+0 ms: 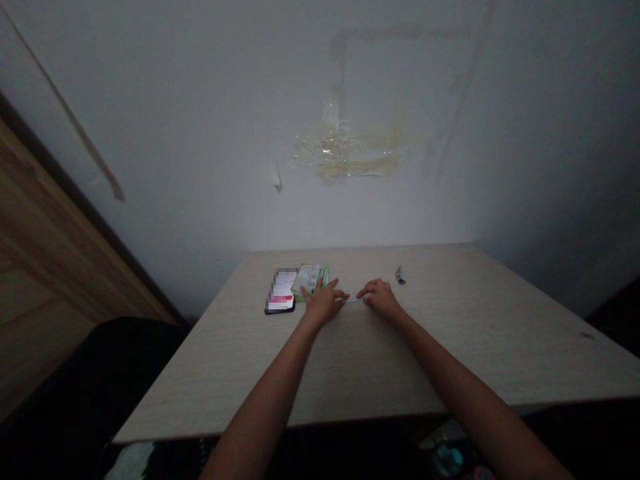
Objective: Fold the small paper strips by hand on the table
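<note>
Pale, wood-grained bench under dim light; meets a grey wall along the back edge and looks wider toward the front. On the far half, a small pale piece, lying between the two hands, too small to identify. At its left end, the left hand, fingers spread, some reaching over a green-and-white box; at its right end, the right hand, fingers bent. Hands apart from each other, fingertips at the piece; cannot tell whether clamped on it. Just left of the box, a dark-edged phone with a lit, pixelated screen. Beyond the right hand, near the back, a crumpled wrapper. Higher up, across the wall, a patch of clear and yellowed tape, shiny in places, with brownish stains above. Farther left, a long tan strip, running slantwise, and a slanted wooden panel. Below that, something black, too dark to make out.
</note>
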### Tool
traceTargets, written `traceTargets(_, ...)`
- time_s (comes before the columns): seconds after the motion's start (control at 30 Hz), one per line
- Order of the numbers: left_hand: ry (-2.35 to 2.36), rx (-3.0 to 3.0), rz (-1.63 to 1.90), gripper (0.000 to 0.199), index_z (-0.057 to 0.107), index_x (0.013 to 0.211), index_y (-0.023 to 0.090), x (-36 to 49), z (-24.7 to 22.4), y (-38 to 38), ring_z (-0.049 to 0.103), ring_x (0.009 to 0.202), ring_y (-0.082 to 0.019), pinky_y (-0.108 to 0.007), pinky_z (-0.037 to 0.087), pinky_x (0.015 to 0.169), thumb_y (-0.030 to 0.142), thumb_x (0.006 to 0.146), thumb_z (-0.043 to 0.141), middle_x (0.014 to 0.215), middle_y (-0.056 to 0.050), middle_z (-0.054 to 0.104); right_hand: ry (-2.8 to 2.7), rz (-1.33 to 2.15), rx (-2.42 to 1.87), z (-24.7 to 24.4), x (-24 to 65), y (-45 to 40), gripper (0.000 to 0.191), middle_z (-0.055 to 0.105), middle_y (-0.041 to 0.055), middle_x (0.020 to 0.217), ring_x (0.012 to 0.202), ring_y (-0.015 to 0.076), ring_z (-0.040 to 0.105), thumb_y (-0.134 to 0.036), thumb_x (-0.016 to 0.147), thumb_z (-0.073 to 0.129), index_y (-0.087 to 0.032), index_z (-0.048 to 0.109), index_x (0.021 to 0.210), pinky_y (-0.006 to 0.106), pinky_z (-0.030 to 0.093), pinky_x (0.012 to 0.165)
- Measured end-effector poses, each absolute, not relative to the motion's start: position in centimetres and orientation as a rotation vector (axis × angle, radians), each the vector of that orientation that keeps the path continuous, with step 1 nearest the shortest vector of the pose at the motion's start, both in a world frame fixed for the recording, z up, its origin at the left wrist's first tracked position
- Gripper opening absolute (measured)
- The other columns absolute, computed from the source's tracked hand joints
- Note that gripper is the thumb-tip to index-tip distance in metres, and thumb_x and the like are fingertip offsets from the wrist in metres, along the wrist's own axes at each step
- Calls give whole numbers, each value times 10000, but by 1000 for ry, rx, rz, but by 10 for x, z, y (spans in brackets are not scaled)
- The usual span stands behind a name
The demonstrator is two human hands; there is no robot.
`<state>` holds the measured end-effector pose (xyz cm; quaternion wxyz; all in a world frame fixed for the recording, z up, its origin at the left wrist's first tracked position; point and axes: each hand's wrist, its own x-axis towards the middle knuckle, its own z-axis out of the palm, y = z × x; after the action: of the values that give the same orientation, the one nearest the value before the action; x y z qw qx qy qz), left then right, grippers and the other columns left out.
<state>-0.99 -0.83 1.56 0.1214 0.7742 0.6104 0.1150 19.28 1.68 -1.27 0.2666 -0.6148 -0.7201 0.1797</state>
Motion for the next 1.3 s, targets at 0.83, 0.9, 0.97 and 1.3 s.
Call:
traceTargets(0.83, 1894, 2317, 519, 228, 746, 992, 384, 4, 11, -14, 238, 1481, -360, -795, -10, 1099, 522, 885, 599, 1520, 54, 484, -1974, 384, -1631, -9, 185, 6, 202, 603, 79, 1114, 1141, 249, 486, -411, 793, 753, -262, 782, 927, 359, 339, 1006)
traceTargets(0.9, 1900, 2312, 503, 226, 746, 982, 377, 6, 12, -13, 240, 1479, -368, -801, -7, 1094, 521, 878, 607, 1522, 50, 482, -1975, 388, -1641, -8, 184, 5, 208, 601, 81, 1125, 1147, 254, 481, -416, 790, 755, -261, 782, 927, 362, 339, 1006)
traceTargets(0.97, 1905, 2311, 491, 213, 745, 982, 372, 7, 13, -13, 242, 1477, -372, -802, -8, 1093, 502, 876, 614, 1521, 47, 483, -1982, 399, -1644, -7, 184, 5, 202, 600, 81, 1135, 1153, 254, 478, -400, 791, 753, -259, 780, 932, 362, 338, 1006)
traceTargets(1.3, 1865, 2305, 412, 207, 728, 1056, 410, 1, 16, -9, 225, 1483, -395, -835, 7, 1061, 441, 886, 616, 1549, 62, 444, -2006, 493, -1641, -7, 189, 10, 192, 602, 72, 1178, 1205, 261, 471, -290, 788, 717, -258, 785, 964, 363, 311, 1062)
